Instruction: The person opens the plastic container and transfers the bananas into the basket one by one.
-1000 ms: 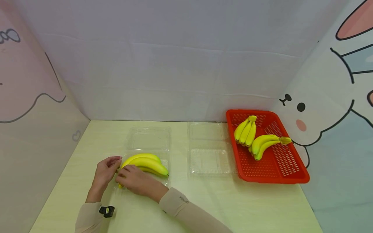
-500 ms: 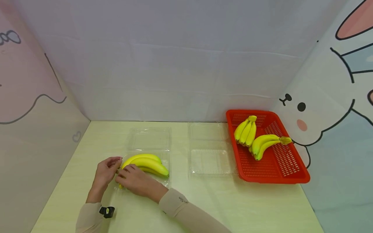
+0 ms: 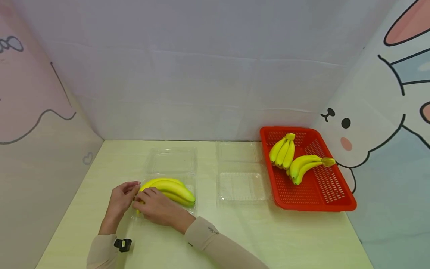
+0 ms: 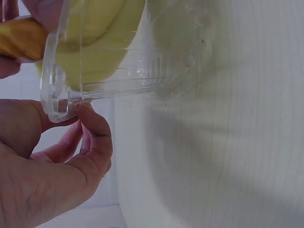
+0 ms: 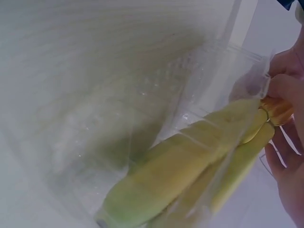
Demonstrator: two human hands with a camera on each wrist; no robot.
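Observation:
A bunch of yellow bananas lies in the base of a clear plastic clamshell box, its lid folded back behind. My left hand pinches the box's rim at the left corner; the left wrist view shows thumb and finger on that rim. My right hand reaches across the front of the bunch and holds its stem end. In the left wrist view the brownish stem sits between right-hand fingers, over the rim. The right hand partly hides the stem in the head view.
A second clear clamshell box lies opened to the right. Beyond it stands a red perforated basket with a bunch of small bananas and another banana bunch. Cloth walls border the pale table.
The banana bunch has turned slightly in the box, its stem end shifting a little away from the table's front. Both hands stay almost where they were.

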